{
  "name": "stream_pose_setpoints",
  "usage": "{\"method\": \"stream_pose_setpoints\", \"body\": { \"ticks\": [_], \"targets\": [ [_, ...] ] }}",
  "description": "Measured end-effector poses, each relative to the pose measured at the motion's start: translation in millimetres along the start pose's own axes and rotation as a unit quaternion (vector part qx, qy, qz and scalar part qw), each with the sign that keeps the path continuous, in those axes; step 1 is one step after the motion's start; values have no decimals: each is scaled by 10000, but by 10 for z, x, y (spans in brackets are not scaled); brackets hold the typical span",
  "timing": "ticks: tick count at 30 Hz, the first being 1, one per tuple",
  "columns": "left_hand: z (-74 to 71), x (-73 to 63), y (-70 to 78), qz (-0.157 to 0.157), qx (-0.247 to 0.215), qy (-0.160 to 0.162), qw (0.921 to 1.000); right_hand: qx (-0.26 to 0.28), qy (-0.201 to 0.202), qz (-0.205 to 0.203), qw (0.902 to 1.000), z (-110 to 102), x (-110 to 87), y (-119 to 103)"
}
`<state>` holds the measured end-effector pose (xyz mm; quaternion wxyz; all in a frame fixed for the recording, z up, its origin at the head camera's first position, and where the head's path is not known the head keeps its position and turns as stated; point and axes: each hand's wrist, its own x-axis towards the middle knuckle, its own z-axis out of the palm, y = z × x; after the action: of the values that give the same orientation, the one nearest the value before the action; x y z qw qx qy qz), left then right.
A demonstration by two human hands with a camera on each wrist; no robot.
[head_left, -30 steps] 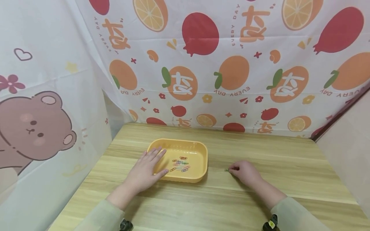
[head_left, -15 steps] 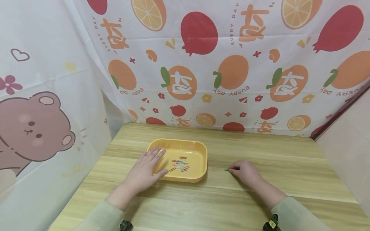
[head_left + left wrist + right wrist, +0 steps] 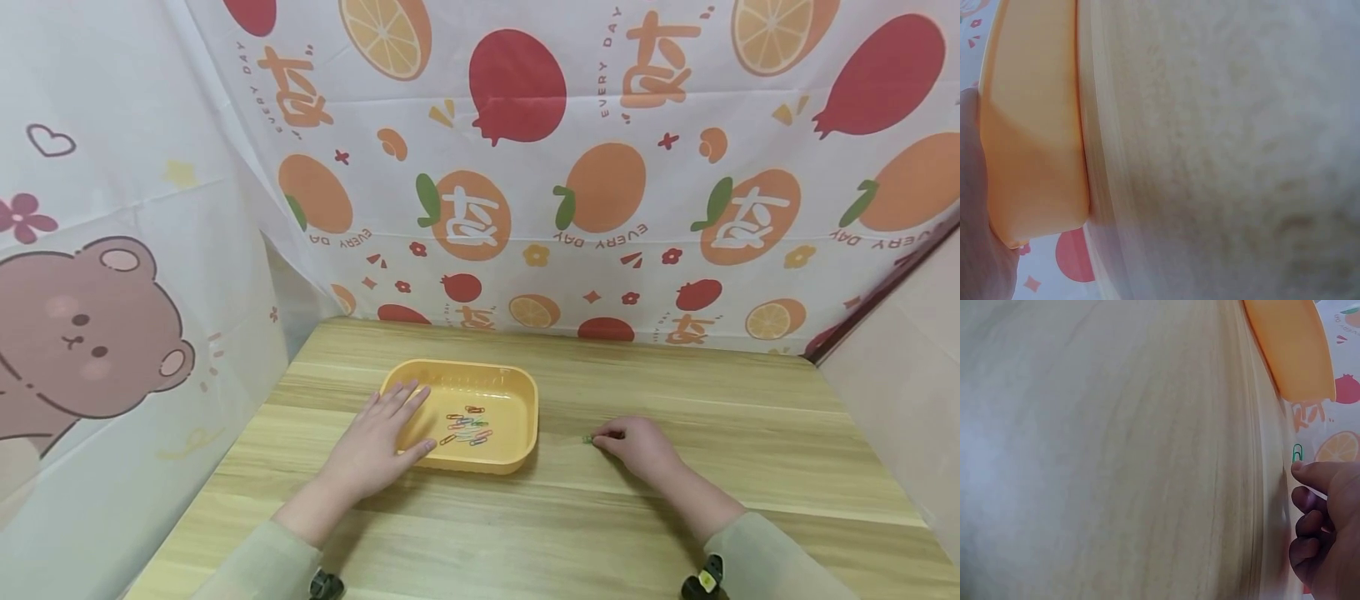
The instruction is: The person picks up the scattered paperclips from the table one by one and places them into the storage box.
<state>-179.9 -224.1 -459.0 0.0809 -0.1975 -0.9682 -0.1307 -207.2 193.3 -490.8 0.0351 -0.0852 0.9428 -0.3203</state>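
Observation:
A yellow plastic tray (image 3: 517,450) stands on the table with several coloured paper clips (image 3: 468,427) scattered on its floor. My left hand (image 3: 375,442) rests over the tray's left end, fingers spread and straight across the rim. To the right of the tray, my right hand (image 3: 633,446) pinches a green paper clip (image 3: 1297,452) between thumb and finger, its looped end pointing out past the fingertips. The other fingers of that hand curl inward in the right wrist view. In the left wrist view the tray's outer wall (image 3: 1035,137) shows beside part of the left hand.
The wooden table (image 3: 480,533) reaches back to a fruit-printed cloth (image 3: 525,192) hanging behind it. A bear-printed cloth (image 3: 90,333) hangs at the left and a pale panel (image 3: 900,375) stands at the right.
Both hands and the tray stay in place. The green paper clip in my right fingers shifts only very slightly.

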Motion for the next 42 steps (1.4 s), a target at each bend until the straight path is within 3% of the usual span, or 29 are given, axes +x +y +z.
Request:
{"method": "stream_pose_setpoints", "body": {
  "ticks": [10, 19, 27, 42],
  "targets": [
    [-4, -11, -20, 4, 4, 14, 10000, 409, 9, 159, 9990, -75, 37, -10],
    [2, 12, 0, 44, -34, 3, 10000, 720, -130, 576, 9957, -145, 71, -62],
    [36, 24, -42, 66, -9, 13, 10000, 886, 28, 482, 9949, -197, 180, -157],
    [14, 8, -26, 26, -54, -10, 10000, 1248, 150, 192, 9919, -161, 404, -580]
  ]
}}
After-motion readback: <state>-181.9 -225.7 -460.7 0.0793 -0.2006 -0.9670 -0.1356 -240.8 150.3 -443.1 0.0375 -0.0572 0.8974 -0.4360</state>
